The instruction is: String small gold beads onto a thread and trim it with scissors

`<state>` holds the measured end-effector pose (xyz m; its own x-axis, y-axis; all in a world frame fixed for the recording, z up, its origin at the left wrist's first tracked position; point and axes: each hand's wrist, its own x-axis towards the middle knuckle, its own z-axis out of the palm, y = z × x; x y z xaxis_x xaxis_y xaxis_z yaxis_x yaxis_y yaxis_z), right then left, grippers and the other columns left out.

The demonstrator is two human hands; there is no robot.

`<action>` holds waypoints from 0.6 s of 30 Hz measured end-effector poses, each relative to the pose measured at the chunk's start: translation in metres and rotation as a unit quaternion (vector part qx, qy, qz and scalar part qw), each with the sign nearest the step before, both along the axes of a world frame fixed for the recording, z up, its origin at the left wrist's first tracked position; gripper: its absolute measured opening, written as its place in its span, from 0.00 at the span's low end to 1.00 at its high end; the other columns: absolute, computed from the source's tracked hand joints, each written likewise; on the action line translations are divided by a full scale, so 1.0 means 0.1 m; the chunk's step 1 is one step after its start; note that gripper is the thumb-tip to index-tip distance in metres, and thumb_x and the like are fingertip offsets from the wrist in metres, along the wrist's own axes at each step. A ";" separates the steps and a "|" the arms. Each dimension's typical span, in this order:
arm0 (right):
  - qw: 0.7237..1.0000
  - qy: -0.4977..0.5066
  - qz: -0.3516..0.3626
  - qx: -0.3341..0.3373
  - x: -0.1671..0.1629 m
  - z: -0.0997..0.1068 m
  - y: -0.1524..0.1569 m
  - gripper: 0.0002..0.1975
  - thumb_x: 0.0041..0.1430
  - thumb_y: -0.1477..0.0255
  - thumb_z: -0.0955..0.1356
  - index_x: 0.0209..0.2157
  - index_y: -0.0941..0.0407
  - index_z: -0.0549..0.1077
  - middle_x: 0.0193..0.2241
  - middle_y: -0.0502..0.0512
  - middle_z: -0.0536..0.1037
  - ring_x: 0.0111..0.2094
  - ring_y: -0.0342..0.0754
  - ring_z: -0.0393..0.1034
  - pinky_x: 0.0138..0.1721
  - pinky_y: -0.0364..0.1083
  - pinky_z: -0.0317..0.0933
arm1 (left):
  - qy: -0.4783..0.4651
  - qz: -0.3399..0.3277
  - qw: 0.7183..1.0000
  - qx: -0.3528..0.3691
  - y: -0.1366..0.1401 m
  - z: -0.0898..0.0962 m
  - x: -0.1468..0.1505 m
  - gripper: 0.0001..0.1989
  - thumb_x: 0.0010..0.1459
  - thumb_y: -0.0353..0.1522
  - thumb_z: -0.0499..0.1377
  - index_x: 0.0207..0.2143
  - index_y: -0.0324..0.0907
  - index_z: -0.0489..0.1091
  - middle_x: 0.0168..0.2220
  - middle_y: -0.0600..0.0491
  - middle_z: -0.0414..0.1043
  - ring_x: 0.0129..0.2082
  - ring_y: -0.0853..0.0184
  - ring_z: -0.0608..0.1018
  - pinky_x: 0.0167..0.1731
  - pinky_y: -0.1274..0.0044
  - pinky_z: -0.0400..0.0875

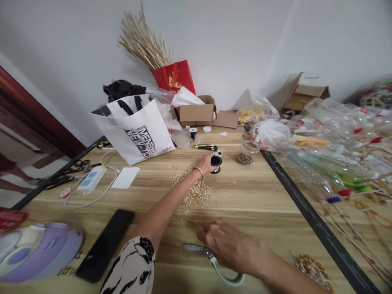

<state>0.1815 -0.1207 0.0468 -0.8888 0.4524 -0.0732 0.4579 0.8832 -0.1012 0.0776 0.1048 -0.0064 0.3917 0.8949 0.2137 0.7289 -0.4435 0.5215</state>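
Note:
My left hand (207, 164), with a gold bangle at the wrist, reaches to the middle of the table. Its fingers are closed on a black spool (216, 161); other spool-like round parts sit right against it. Below and left of that hand lies a loose pile of small gold and clear beaded pieces (196, 194). Closer to me, my right hand (225, 243) is closed in a pinch at the end of a thin gold beaded wire (187, 220) that stretches left. Under this hand lie scissors (218, 267) with pale handles, partly covered by it.
A yellow-black utility knife (205, 147) and a glass jar of beads (246, 153) stand beyond. At left are a white bag (134, 132), power strip (92, 179) and black phone (105, 245). Plastic bottles (333, 163) crowd the right; another beaded pile (310, 269) lies near.

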 end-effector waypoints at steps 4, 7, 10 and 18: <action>1.000 0.008 -0.002 -0.001 0.00 -0.01 -0.01 0.09 0.53 0.85 0.61 0.32 0.60 0.69 0.25 0.56 0.74 0.27 0.48 0.69 0.29 0.46 0.55 | -0.009 -0.017 1.000 -0.002 0.03 0.01 0.10 0.27 0.45 0.26 0.62 0.50 0.38 0.66 0.47 0.44 0.71 0.48 0.56 0.72 0.49 0.68 0.66; 1.000 0.001 0.003 -0.006 0.00 0.00 -0.01 0.08 0.54 0.85 0.61 0.32 0.61 0.70 0.25 0.57 0.74 0.29 0.49 0.70 0.30 0.46 0.55 | -0.023 -0.027 0.999 -0.004 0.04 0.01 0.16 0.27 0.46 0.23 0.59 0.52 0.38 0.65 0.48 0.45 0.71 0.48 0.59 0.72 0.51 0.70 0.66; 1.000 -0.017 0.001 -0.023 -0.01 0.03 0.01 0.08 0.54 0.84 0.62 0.32 0.61 0.70 0.25 0.57 0.75 0.29 0.50 0.70 0.30 0.46 0.56 | -0.036 -0.025 0.999 -0.010 0.02 0.01 0.14 0.29 0.47 0.23 0.59 0.55 0.36 0.61 0.51 0.43 0.69 0.50 0.59 0.71 0.52 0.70 0.66; 0.992 -0.049 -0.096 -0.065 0.12 0.19 0.19 0.08 0.53 0.85 0.63 0.33 0.60 0.70 0.29 0.58 0.76 0.31 0.48 0.71 0.30 0.44 0.54 | -0.064 0.001 0.997 -0.042 -0.35 0.11 -0.30 0.25 0.49 0.25 0.59 0.52 0.36 0.64 0.46 0.43 0.72 0.42 0.61 0.76 0.45 0.70 0.71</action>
